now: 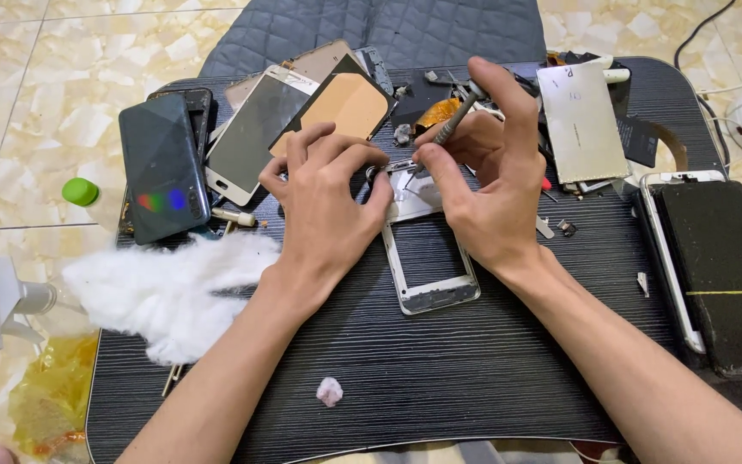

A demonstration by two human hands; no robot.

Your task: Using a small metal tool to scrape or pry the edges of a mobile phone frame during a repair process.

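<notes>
Matt dark wood-grain table (440, 361), finely ridged, filling the lower centre. Bare, dull silver metal and pale plastic on the phone frame (427, 258) at centre. Slim grey metal screwdriver (455, 123) just above it. Glossy black glass on the phone (163, 167) at upper left, rainbow sheen included. Brushed, satin metal plate (581, 120) at upper right. Fluffy white cotton wool (161, 288) at left. Polished marble-look floor tiles (10, 112) around. Quilted grey cloth (388, 30) at top.
</notes>
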